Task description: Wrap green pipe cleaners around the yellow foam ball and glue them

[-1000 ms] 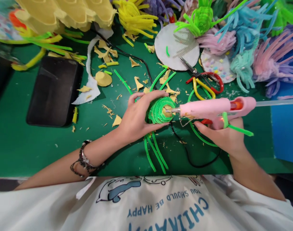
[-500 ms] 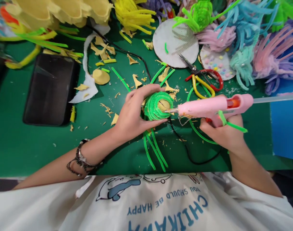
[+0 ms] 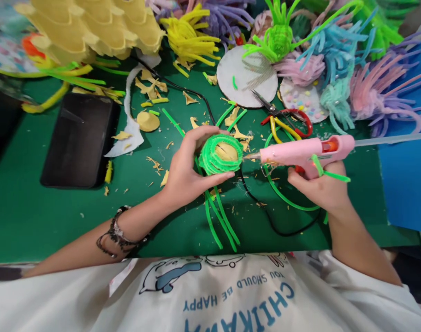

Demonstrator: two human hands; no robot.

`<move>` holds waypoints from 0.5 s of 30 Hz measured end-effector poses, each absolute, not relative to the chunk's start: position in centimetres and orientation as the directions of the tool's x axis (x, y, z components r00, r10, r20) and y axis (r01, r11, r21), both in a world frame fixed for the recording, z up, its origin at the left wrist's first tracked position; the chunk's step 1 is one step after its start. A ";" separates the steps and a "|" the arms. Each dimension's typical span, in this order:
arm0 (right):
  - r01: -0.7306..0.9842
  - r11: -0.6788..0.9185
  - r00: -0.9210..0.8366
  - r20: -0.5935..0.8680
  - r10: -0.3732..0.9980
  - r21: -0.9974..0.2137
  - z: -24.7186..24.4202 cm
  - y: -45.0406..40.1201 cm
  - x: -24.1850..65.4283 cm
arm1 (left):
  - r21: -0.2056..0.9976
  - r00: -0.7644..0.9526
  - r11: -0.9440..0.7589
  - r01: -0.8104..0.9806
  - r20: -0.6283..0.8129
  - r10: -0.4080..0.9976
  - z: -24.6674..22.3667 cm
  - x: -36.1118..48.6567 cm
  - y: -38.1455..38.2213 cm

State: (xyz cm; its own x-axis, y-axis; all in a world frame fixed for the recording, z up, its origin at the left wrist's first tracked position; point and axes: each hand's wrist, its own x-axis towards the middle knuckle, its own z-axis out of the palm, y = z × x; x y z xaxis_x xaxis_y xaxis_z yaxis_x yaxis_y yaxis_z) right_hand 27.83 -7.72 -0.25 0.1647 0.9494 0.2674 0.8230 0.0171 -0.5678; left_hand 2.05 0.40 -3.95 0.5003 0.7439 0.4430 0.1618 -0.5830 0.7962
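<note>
My left hand (image 3: pixel 186 168) curls its fingers and thumb around a ball wrapped in green pipe cleaner (image 3: pixel 210 159). A pale yellow core (image 3: pixel 226 151) shows through an opening on the ball's upper right. Several loose green stems (image 3: pixel 219 216) stick out below and above it. My right hand (image 3: pixel 326 186) grips a pink glue gun (image 3: pixel 295 151) by its handle, with a clear glue stick (image 3: pixel 390 139) out of its back. The gun's metal nozzle (image 3: pixel 252 156) points left, just beside the ball, with a small gap between them.
Red and yellow handled scissors (image 3: pixel 272 109) lie beyond the glue gun, near a white disc (image 3: pixel 246 76). At the left are a black tray (image 3: pixel 79 140) and a yellow egg carton (image 3: pixel 92 27). Colourful pipe-cleaner bundles (image 3: pixel 338 60) line the back. A black cord (image 3: pixel 265 212) runs beneath my hands.
The ball has turned in my left hand and moved slightly left, so more of its yellow core shows. The nozzle, earlier against the core, is now off it. The whole view has shifted a little.
</note>
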 end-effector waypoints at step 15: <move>0.914 0.003 0.150 0.346 0.926 -0.406 -3.7 -6.1 31.2 | 0.868 0.476 -0.445 0.218 0.304 0.825 -3.7 1.5 0.5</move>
